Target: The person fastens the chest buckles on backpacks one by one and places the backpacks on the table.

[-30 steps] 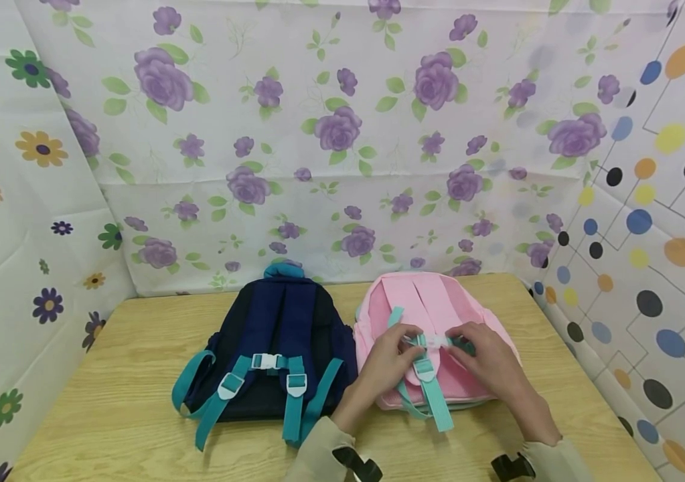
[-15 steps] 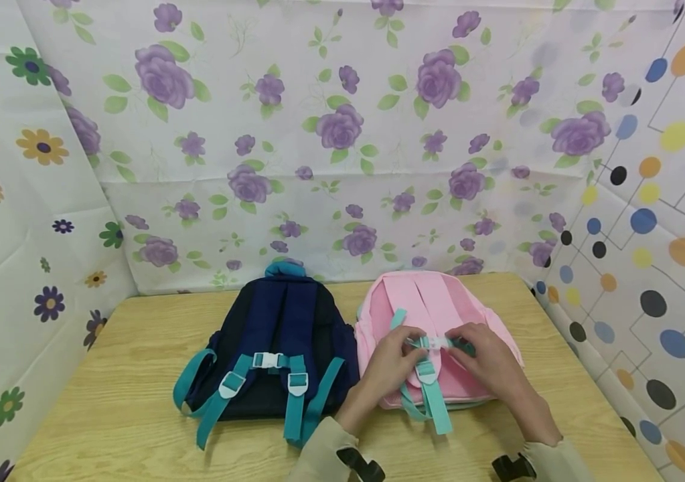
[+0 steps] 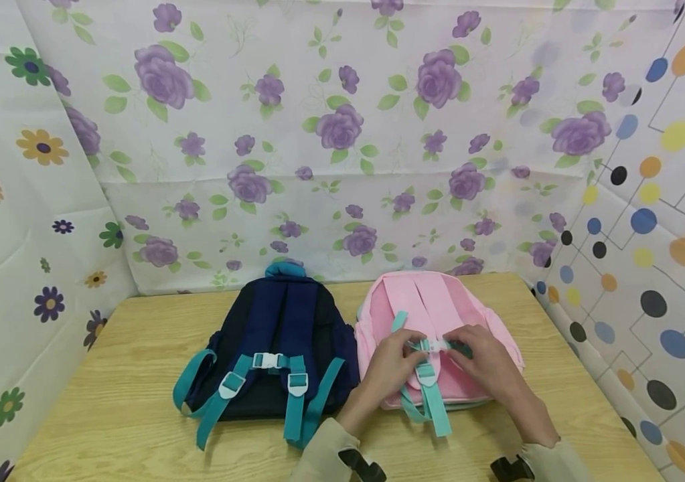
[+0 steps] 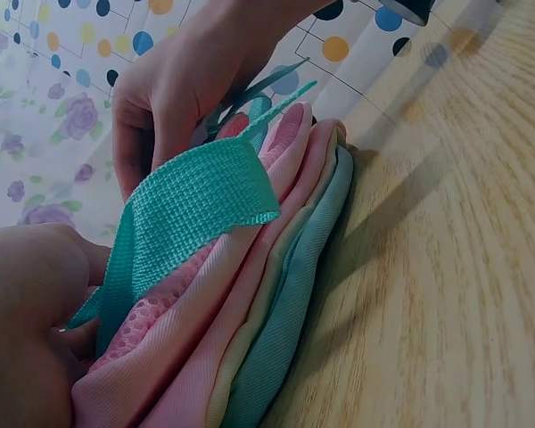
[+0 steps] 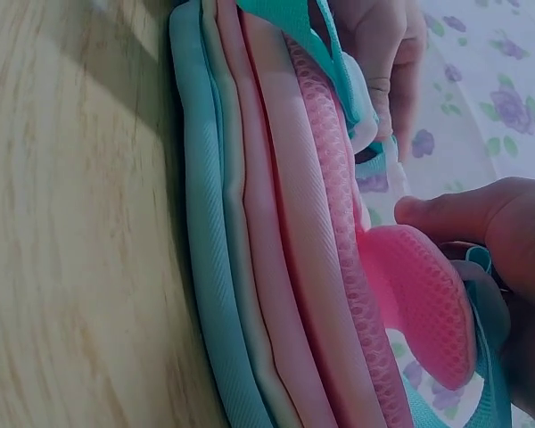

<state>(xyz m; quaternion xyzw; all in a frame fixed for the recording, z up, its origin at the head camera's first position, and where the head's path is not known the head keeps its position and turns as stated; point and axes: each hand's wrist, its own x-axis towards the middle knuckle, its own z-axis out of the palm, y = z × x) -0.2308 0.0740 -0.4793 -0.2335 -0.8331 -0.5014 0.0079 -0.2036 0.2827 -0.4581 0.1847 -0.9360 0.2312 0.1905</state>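
Observation:
A pink backpack [image 3: 408, 291] lies on the table with its strap side up. Both hands meet over a white plastic buckle [image 3: 436, 345] on its teal chest strap. My left hand [image 3: 387, 365] pinches the buckle's left end between thumb and fingers. From the other side my right hand [image 3: 489, 365] pinches its right end, fingers partly covering it. Below the buckle a teal webbing strap [image 3: 436, 405] hangs over the bag's bottom edge; in the left wrist view this webbing [image 4: 192, 196] hides part of the left hand's grip. A padded pink shoulder strap [image 5: 428, 303] stands up beside the right hand.
Left of the pink bag lies a navy backpack [image 3: 264, 301], its white buckle [image 3: 268, 361] fastened and its teal straps trailing forward. Both bags rest on a wood-grain table [image 3: 113, 375]. Patterned cloth walls [image 3: 294, 134] enclose the back and sides.
My right hand has shifted slightly left, and the buckle sits a little lower. The left hand stays nearly in place, and the navy backpack has not moved on the table.

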